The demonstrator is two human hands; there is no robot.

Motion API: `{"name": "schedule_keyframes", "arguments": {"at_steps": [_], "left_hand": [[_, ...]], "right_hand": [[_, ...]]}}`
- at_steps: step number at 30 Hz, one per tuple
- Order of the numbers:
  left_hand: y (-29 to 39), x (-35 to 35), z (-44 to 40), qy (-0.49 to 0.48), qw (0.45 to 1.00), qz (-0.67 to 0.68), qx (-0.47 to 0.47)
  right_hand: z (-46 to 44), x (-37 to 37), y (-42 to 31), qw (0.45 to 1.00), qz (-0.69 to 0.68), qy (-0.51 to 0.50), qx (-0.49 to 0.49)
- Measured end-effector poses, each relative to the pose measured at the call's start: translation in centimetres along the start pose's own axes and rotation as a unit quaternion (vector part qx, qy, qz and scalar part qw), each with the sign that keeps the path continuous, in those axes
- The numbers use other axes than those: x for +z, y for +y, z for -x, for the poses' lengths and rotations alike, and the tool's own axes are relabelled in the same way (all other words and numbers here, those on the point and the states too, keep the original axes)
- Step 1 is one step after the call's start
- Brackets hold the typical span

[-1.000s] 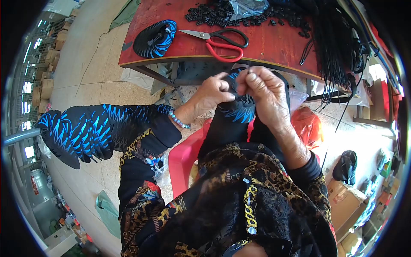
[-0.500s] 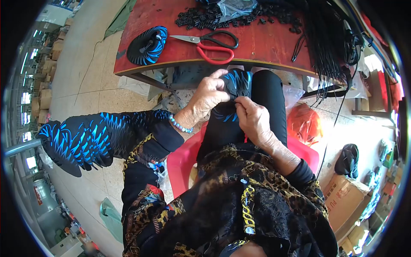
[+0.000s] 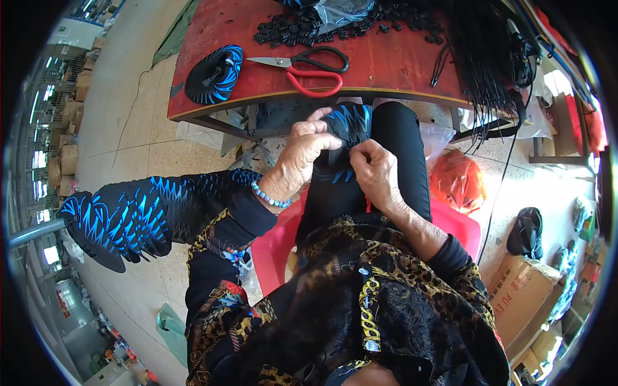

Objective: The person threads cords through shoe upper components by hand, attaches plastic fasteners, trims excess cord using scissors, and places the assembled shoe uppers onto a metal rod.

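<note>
A black shoe upper with blue zigzag lines (image 3: 349, 121) rests over my lap, just below the table edge. My left hand (image 3: 301, 153) grips its left side, the thumb lying across it and a finger at its far end. At the upper's near edge, my right hand (image 3: 374, 172) has thumb and index finger pinched together. What sits between those right fingertips is too small to make out. Part of the upper is hidden behind my left fingers. More blue lines show on the dark material below my hands.
On the red table (image 3: 257, 83) lie red-and-black-handled scissors (image 3: 309, 67), a bundle of shoe uppers (image 3: 215, 74), small black plastic pieces (image 3: 290, 31) and black cords (image 3: 486, 90). Stacked uppers (image 3: 138, 215) hang on a metal bar at left. A red bag (image 3: 457, 181) and a carton (image 3: 524, 293) stand right.
My hands and the upper have shifted slightly, and the upper's near edge looks more opened between them. The whole view has moved a little. The right hand stays pinched.
</note>
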State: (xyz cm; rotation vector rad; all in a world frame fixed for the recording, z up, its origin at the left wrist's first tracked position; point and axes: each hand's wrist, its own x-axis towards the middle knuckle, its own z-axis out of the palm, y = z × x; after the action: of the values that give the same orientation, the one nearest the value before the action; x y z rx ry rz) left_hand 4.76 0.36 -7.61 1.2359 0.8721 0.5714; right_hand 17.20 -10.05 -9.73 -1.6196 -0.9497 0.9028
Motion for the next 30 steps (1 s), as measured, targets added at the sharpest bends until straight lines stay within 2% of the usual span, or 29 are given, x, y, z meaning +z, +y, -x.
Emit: {"name": "schedule_keyframes", "arguments": {"at_steps": [6,10,11,15,21,25,30], "left_hand": [[0.4,0.8,1.3,0.003,0.997,-0.078,0.022],[0.1,0.8,1.2,-0.004,0.997,-0.060,0.040],[0.1,0.8,1.2,-0.004,0.997,-0.060,0.040],[0.1,0.6,1.6,-0.010,0.996,-0.079,0.035],[0.7,1.1,2.1,-0.026,0.991,-0.133,0.021],[0.3,1.0,2.1,-0.009,0.989,-0.146,0.031],[0.5,1.1,2.2,-0.022,0.992,-0.117,0.030]], "right_hand": [[0.0,0.3,0.2,0.993,-0.086,-0.012,0.082],[0.6,0.5,0.1,0.999,0.016,0.006,-0.033],[0.5,0.4,0.1,0.999,0.017,0.006,-0.033],[0.2,0.7,0.3,0.998,-0.032,0.004,0.046],[0.3,1.4,0.4,0.990,-0.100,0.003,0.098],[0.7,1.1,1.1,0.998,-0.030,0.028,-0.045],[1.2,1.8,0.9,0.998,-0.039,0.044,-0.029]]}}
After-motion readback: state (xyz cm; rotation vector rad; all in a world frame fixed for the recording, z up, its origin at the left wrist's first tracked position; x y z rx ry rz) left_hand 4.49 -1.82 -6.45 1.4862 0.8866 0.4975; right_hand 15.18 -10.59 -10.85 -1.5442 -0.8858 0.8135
